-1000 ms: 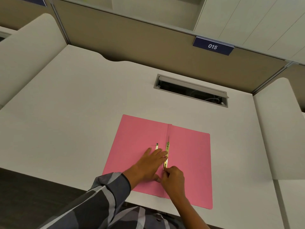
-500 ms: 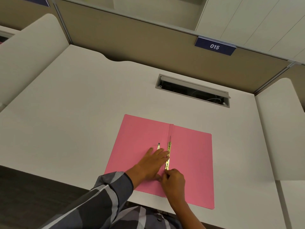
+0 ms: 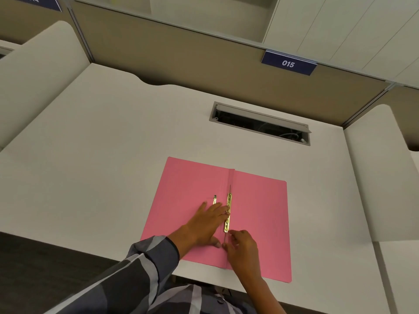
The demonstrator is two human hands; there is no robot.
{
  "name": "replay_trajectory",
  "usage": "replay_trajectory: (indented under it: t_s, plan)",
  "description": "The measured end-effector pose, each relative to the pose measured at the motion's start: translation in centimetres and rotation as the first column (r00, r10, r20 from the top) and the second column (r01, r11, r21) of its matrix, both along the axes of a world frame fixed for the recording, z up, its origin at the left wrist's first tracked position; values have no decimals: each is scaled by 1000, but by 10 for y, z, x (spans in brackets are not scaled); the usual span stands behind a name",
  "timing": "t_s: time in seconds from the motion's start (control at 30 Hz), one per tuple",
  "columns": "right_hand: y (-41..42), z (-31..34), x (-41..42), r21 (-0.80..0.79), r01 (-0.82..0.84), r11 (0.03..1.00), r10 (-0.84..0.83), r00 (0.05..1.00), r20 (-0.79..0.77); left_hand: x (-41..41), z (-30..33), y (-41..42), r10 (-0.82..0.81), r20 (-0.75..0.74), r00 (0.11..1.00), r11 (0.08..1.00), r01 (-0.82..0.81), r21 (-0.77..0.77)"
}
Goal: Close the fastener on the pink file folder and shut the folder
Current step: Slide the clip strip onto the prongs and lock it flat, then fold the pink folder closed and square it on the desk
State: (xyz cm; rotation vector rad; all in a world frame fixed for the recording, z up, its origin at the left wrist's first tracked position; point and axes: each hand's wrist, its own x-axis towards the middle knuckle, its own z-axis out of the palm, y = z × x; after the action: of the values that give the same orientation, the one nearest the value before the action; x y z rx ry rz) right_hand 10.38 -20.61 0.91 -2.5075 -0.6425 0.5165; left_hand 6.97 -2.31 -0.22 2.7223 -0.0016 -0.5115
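The pink file folder (image 3: 258,214) lies spread flat and open on the white desk near its front edge. A gold metal fastener bar (image 3: 228,211) runs along the centre fold, and a small loose gold piece (image 3: 214,199) lies just left of it. My left hand (image 3: 207,222) rests flat on the left leaf with fingers spread, the fingertips touching the bar. My right hand (image 3: 241,248) sits at the bar's near end, fingers curled and pinching at a thin prong there; the grip itself is hard to make out.
A rectangular cable slot (image 3: 260,123) is cut into the desk (image 3: 108,155) behind the folder. White side dividers rise at the left (image 3: 38,71) and right (image 3: 376,173). A blue sign reading 015 (image 3: 288,63) hangs on the back panel.
My right hand has drawn slightly back toward me along the fold, uncovering more of the bar's near end. My left hand stays flat in place.
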Motion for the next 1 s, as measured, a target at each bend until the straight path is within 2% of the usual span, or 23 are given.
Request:
replay_trajectory:
  t_s: [0.13,0.23,0.33,0.4,0.47,0.57,0.7,0.9,1.0]
  plan:
    - [-6,-2,7,-59,-54,997,54,998,14,-5,-2,7,24,19,1000,994,-22,-103]
    - [-7,-2,8,-105,-68,992,76,994,81,-16,1,14,270,44,962,910,-240,-337]
    - [-8,-2,10,-110,-64,992,77,990,121,-30,8,25,618,89,781,730,-527,-436]
    - [-9,-2,10,-111,-77,991,93,985,147,-37,14,38,771,117,626,616,-685,-390]
    - [-9,-2,10,-109,-100,989,118,978,174,-43,19,54,853,115,508,517,-797,-312]
    - [-9,-3,9,-130,-128,983,152,968,199,-51,23,75,913,25,408,405,-892,-200]
    - [-8,-4,9,-156,-137,978,168,963,213,-57,22,93,935,-84,345,339,-937,-82]
    - [-9,-7,10,-158,-141,977,174,960,221,-55,23,106,945,-191,264,251,-964,-89]
    - [-8,-7,9,-159,-140,977,174,960,221,-51,26,113,951,-251,181,142,-976,-164]
